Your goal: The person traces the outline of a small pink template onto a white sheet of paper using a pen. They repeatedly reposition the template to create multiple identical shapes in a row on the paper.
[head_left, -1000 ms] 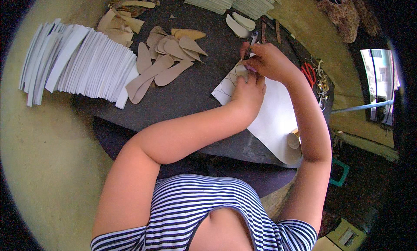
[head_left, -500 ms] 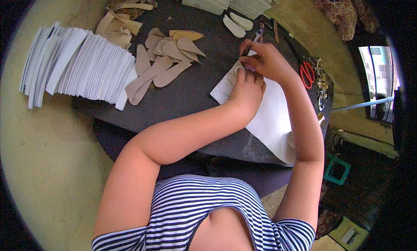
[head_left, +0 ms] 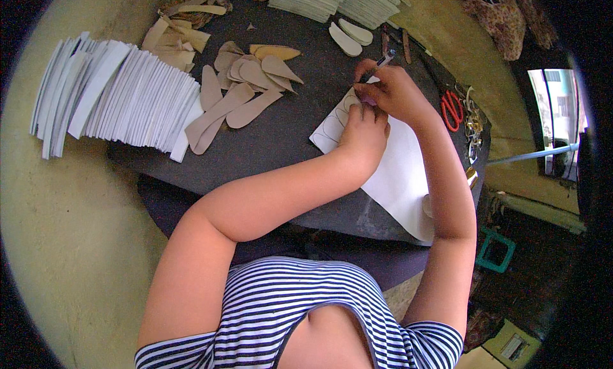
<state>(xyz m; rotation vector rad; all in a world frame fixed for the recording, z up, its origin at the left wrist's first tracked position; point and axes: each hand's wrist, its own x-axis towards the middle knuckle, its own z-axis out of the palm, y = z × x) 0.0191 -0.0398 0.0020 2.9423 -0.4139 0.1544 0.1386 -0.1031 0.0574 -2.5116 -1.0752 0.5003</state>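
A white sheet (head_left: 401, 177) lies on the dark table, with several rounded outlines drawn near its far-left corner. My left hand (head_left: 361, 138) presses on that sheet, its fingers bent downward and close together; what lies beneath the fingertips is hidden. Just beyond it, my right hand (head_left: 394, 93) pinches a pen (head_left: 385, 60), whose upper end leans away to the right. The pen's tip is covered by my fingers. A small purplish patch shows between the hands, too unclear to name. Two pale sole-shaped pieces (head_left: 345, 39) rest beyond my right hand.
Beige sole-shaped pieces (head_left: 218, 118) are heaped left of the sheet. A long row of white pieces (head_left: 131, 100) leans at the table's left, and white stacks (head_left: 308, 0) stand at the back. Red-handled scissors (head_left: 452, 111) lie right of my right forearm.
My right hand has shifted slightly to the right, and the pen leans further right. My left hand remains in nearly the same place on the sheet.
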